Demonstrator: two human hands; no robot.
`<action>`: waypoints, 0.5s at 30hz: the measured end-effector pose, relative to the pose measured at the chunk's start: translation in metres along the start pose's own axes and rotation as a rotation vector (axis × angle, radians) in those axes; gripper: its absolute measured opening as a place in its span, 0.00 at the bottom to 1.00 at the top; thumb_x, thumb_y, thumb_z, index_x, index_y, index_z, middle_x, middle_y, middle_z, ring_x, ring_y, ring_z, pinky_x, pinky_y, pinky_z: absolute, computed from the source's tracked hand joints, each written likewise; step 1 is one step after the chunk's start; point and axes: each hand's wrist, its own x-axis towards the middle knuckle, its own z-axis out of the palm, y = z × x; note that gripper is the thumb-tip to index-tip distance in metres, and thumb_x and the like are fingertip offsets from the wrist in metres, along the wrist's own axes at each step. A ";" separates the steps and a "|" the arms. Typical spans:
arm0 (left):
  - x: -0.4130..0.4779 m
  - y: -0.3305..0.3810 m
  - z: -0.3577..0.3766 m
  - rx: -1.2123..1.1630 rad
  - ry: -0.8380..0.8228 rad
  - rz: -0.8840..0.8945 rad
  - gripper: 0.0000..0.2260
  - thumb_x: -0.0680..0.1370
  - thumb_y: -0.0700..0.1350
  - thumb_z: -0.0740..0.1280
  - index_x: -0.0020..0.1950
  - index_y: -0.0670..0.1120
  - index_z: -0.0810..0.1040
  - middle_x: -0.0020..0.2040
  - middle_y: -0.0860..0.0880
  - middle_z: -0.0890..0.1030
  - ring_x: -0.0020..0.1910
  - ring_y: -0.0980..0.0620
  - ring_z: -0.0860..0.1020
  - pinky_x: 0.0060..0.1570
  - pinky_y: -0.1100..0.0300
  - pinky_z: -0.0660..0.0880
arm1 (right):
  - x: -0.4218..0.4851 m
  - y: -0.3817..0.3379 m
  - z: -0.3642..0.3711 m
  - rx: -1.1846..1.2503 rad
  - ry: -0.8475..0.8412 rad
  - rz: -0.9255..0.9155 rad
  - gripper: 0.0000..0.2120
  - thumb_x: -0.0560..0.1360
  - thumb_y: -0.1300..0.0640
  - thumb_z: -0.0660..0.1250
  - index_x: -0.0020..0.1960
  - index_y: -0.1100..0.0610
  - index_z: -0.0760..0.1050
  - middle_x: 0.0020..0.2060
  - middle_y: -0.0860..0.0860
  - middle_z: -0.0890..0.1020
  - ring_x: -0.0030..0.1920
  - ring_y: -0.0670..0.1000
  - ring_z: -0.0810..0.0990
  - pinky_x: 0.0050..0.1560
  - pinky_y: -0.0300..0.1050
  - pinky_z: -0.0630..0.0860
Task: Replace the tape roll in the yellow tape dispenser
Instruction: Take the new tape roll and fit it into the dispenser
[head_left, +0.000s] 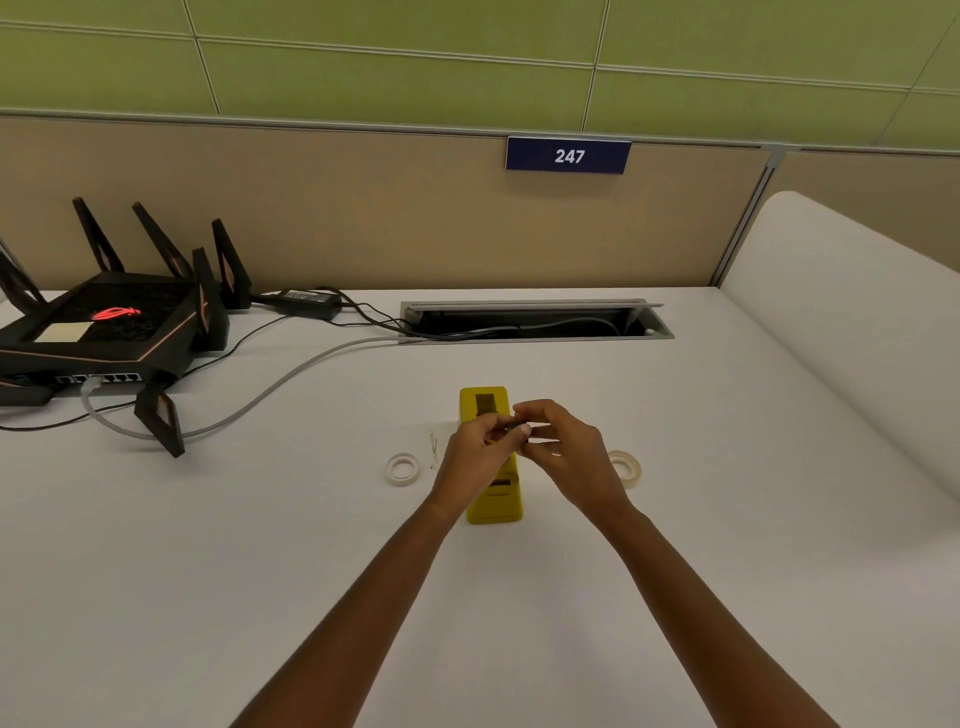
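Observation:
The yellow tape dispenser (493, 499) stands lengthwise on the white desk, its middle hidden behind my hands. My left hand (480, 452) and my right hand (566, 449) meet just above it, fingertips pinched together on a small dark piece (517, 426), too small to identify. One tape roll (403, 468) lies flat on the desk left of the dispenser. A second tape roll (626, 466) lies to the right, partly hidden behind my right hand. A thin scrap (434, 451) lies beside the left roll.
A black router (104, 332) with upright antennas sits at the back left, its cables and a grey cord (291, 374) running to an open cable tray (535, 319) at the back. A curved white divider (841, 322) borders the desk on the right.

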 end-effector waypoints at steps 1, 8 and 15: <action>0.000 0.000 0.000 -0.006 0.012 0.000 0.12 0.75 0.48 0.64 0.56 0.44 0.77 0.49 0.43 0.81 0.50 0.46 0.78 0.49 0.56 0.74 | 0.000 0.001 -0.001 -0.001 -0.002 0.003 0.14 0.72 0.66 0.65 0.57 0.60 0.72 0.50 0.49 0.78 0.48 0.48 0.78 0.42 0.21 0.73; 0.002 -0.009 -0.004 0.049 0.068 -0.023 0.13 0.74 0.49 0.66 0.55 0.45 0.77 0.46 0.49 0.77 0.47 0.52 0.75 0.48 0.59 0.72 | -0.008 0.040 -0.022 -0.413 0.061 0.115 0.12 0.75 0.64 0.62 0.58 0.60 0.73 0.57 0.57 0.79 0.57 0.56 0.77 0.58 0.47 0.73; 0.000 -0.013 -0.005 0.042 0.068 -0.026 0.12 0.74 0.48 0.67 0.54 0.44 0.78 0.49 0.45 0.80 0.47 0.52 0.75 0.48 0.60 0.72 | -0.023 0.072 -0.042 -0.700 -0.013 0.343 0.14 0.75 0.58 0.63 0.58 0.63 0.71 0.60 0.59 0.74 0.59 0.59 0.73 0.57 0.54 0.74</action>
